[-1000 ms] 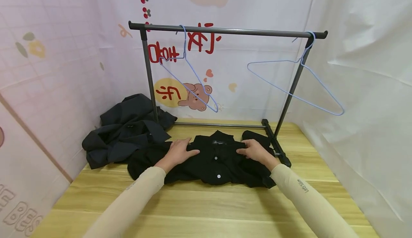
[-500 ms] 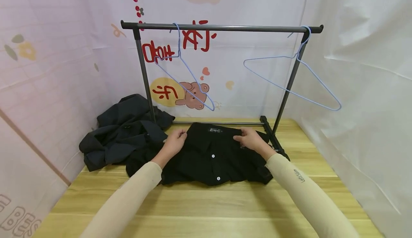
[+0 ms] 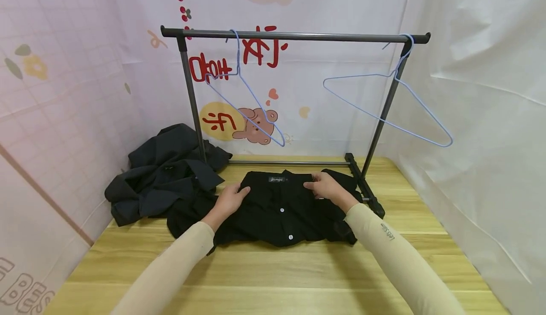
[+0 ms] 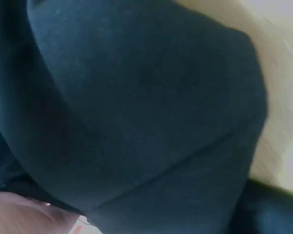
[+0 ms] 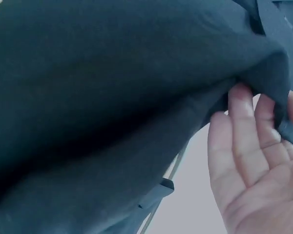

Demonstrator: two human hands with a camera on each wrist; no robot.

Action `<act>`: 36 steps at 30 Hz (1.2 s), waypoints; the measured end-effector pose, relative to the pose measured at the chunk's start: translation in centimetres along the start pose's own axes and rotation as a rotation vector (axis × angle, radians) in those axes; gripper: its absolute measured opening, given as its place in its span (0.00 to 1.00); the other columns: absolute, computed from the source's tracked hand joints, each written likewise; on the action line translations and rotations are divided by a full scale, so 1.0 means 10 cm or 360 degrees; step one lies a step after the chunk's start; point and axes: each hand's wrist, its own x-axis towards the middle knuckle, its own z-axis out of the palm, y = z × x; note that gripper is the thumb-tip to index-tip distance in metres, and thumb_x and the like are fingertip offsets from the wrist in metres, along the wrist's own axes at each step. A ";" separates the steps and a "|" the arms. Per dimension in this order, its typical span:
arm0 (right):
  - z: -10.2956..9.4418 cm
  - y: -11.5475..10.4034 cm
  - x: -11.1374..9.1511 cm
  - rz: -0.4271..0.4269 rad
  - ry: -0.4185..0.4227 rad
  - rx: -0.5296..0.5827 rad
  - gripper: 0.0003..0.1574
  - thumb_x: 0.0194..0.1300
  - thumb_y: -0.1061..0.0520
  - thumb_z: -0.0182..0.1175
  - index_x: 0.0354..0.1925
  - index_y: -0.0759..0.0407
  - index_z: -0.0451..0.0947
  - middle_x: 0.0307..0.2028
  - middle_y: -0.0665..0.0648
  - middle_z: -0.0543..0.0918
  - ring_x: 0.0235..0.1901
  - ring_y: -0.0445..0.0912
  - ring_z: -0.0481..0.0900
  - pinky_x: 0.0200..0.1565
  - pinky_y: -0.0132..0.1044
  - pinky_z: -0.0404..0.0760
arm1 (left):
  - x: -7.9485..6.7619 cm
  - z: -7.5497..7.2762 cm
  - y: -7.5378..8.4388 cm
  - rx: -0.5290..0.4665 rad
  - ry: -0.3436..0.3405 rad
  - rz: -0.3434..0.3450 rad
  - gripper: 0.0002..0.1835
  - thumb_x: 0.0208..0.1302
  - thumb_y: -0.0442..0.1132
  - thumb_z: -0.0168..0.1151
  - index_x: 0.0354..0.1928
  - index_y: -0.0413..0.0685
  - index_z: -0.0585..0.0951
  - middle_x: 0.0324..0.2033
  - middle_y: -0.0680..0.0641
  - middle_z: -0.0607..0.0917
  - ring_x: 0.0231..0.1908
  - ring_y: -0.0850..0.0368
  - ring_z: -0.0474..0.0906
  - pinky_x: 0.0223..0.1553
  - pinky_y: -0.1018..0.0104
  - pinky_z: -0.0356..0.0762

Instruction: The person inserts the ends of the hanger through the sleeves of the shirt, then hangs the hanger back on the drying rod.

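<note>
A black button-up shirt [image 3: 264,215] lies on the table with its collar end away from me, a label [image 3: 277,179] and two white buttons showing. My left hand [image 3: 229,200] pinches its upper left edge, thumb on top. At the upper right, my right hand [image 3: 326,187] pinches the cloth between thumb and fingers. In the right wrist view the fingers [image 5: 241,136] of that hand reach under a fold of the shirt. Dark cloth fills most of the left wrist view, leaving only part of the left hand [image 4: 29,214] in the corner.
Behind the shirt stands a dark metal clothes rack [image 3: 298,36]. Two blue wire hangers, a left hanger [image 3: 251,94] and a right hanger [image 3: 388,116], hang from its bar. A heap of dark clothes [image 3: 166,173] lies at the left, close against the shirt.
Both hands took the shirt's upper edge, raised it towards the rack, then brought it back down nearer me. The collar label now lies flatter and lower. The head view shifted slightly.
</note>
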 end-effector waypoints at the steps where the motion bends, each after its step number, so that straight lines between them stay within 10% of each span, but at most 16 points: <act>1: 0.01 0.00 0.01 0.0011 0.0010 0.0002 0.22 0.73 0.56 0.57 0.27 0.58 0.58 0.21 0.55 0.67 0.24 0.48 0.70 0.32 0.40 0.75 | 0.01 0.01 0.00 0.0009 -0.0003 -0.0017 0.20 0.78 0.47 0.50 0.57 0.38 0.78 0.55 0.35 0.79 0.55 0.38 0.75 0.54 0.46 0.73; 10: 0.10 0.10 0.03 0.0009 0.0008 -0.0169 0.11 0.74 0.56 0.57 0.39 0.63 0.71 0.27 0.58 0.76 0.27 0.48 0.75 0.31 0.39 0.75 | 0.07 0.07 0.01 -0.0062 0.0094 0.0050 0.28 0.73 0.47 0.59 0.70 0.44 0.69 0.66 0.37 0.72 0.66 0.40 0.67 0.62 0.43 0.66; 20: 0.24 0.19 0.06 -0.0065 0.0166 -0.0450 0.10 0.72 0.54 0.61 0.38 0.59 0.76 0.27 0.54 0.78 0.26 0.46 0.76 0.33 0.42 0.74 | 0.10 0.18 -0.16 0.0063 0.0211 0.0102 0.07 0.74 0.40 0.57 0.42 0.44 0.79 0.39 0.43 0.82 0.38 0.45 0.78 0.43 0.50 0.72; 27: 0.36 0.20 0.08 -0.0062 0.0287 -0.0521 0.21 0.71 0.52 0.62 0.51 0.68 0.76 0.44 0.65 0.81 0.43 0.58 0.80 0.44 0.50 0.77 | 0.11 0.23 -0.27 0.0145 0.0098 -0.0033 0.27 0.79 0.43 0.48 0.72 0.36 0.63 0.69 0.34 0.67 0.68 0.37 0.62 0.66 0.43 0.61; 36: 0.29 0.17 0.06 -0.0031 0.0336 -0.0486 0.33 0.69 0.51 0.63 0.64 0.68 0.71 0.53 0.68 0.80 0.52 0.60 0.79 0.52 0.54 0.77 | 0.13 0.21 -0.23 0.0176 0.0080 0.0008 0.27 0.78 0.43 0.49 0.72 0.35 0.64 0.69 0.33 0.67 0.67 0.36 0.64 0.65 0.42 0.62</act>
